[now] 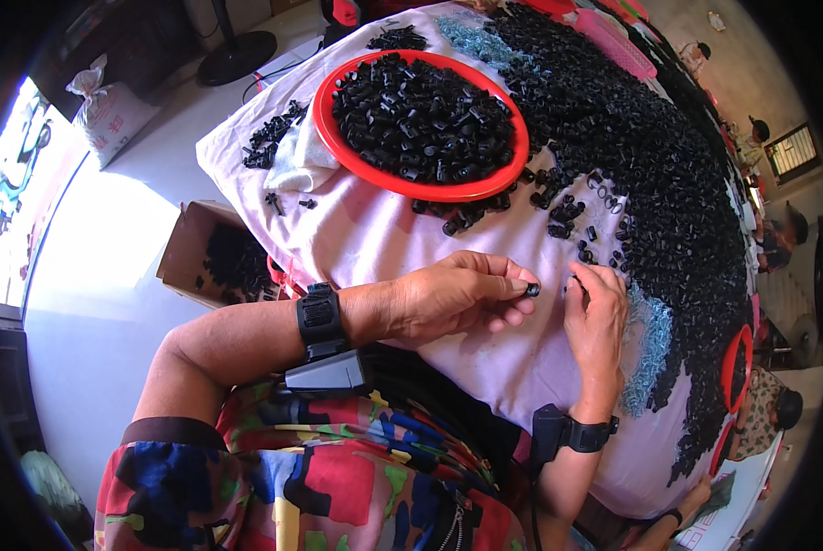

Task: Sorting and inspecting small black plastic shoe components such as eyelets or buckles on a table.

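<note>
My left hand (467,296) is closed in a pinch, with a small black plastic part (532,289) between thumb and forefinger. Just to its right, my right hand (595,317) has thumb and forefinger pressed together; a dark bit shows at the tips, too small to name. Both hands hover over the pink cloth (485,367) of the table, a short gap between them. Beyond them stands a red basin (327,138) heaped with small black plastic parts (421,115). Loose black parts (568,216) and several thin rings (604,188) lie past my right hand.
A large spread of black parts (669,202) covers the table's right side, with pale blue piles (650,340) beside my right wrist and at the far end. Left on the floor are a cardboard box (191,262) and a white sack (113,115). Other people (779,239) sit along the right.
</note>
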{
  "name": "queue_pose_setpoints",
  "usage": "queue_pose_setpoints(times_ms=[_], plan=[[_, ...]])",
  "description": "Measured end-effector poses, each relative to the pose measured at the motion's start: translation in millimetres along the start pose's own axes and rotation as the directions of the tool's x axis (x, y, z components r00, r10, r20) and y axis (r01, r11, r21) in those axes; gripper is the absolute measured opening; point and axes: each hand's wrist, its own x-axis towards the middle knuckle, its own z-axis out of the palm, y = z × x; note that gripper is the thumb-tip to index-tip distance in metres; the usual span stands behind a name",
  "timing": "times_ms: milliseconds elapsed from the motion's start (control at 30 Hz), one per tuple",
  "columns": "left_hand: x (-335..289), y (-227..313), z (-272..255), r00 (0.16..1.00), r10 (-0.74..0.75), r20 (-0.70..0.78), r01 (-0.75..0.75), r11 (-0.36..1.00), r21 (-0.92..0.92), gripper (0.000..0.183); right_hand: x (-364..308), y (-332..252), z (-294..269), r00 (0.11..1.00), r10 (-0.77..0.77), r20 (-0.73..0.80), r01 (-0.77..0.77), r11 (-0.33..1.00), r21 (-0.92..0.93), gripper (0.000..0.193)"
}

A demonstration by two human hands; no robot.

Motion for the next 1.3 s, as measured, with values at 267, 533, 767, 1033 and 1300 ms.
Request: queue_pose_setpoints(times_ms=[267, 533, 767, 1033, 1300], plan=[[-2, 1, 2, 1.0, 0.001, -0.002, -0.001, 1.0, 0.015, 0.02, 0, -7, -5, 1.0, 0.03, 0.008, -0.03, 0.998, 0.054, 0.02], [-1, 0, 1, 1.0, 0.014, 0.011, -0.014, 1.0, -0.027, 0.027, -3, -45, -12, 0.989, 0.148, -0.009, -0.106, 0.746, 0.657, 0.02], [-1, -2, 0, 0.999, 0.046, 0.023, -0.045, 0.999, -0.025, 0.025, -5, -53, -14, 0.999, -0.028, -0.036, 0.042, 0.874, 0.484, 0.024], [-1, -2, 5, 0.999, 0.022, -0.025, -0.021, 0.999, 0.037, 0.023, -11, -56, -27, 0.994, 0.098, -0.038, -0.068, 0.877, 0.476, 0.022], [-1, -6, 5, 0.995, 0.096, -0.041, -0.094, 0.994, 0.06, 0.023, -14, -55, -15, 0.99, 0.14, -0.03, -0.098, 0.818, 0.566, 0.021]])
